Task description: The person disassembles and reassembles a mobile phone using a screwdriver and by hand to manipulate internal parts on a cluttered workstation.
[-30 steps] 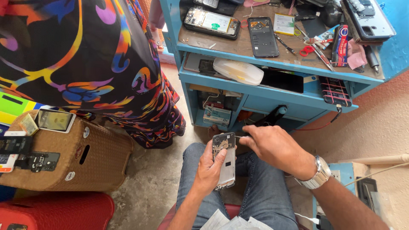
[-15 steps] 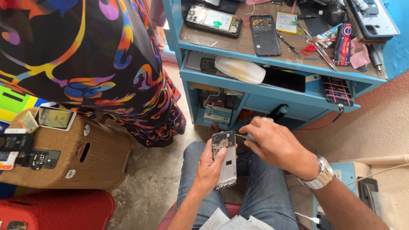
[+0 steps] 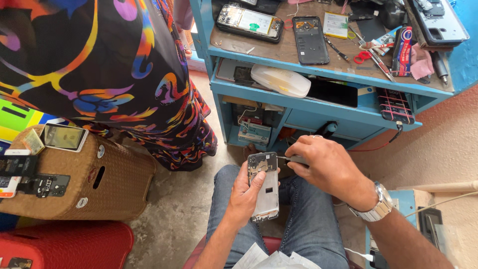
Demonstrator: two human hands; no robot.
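The left hand (image 3: pixel 247 193) grips an opened phone (image 3: pixel 263 185); the right hand (image 3: pixel 326 167) clamps a screwdriver (image 3: pixel 289 159), its handle mostly hidden, tip at the phone's top.

Opened phone (image 3: pixel 264 187) with back cover off, gripped upright over the lap in left hand (image 3: pixel 244 197), thumb across its middle. Right hand (image 3: pixel 326 167) closed around a thin screwdriver (image 3: pixel 291 159), tip touching the phone's upper edge. Blue workbench (image 3: pixel 318 94) ahead, strewn with phone parts; wicker basket (image 3: pixel 74 184) at left.
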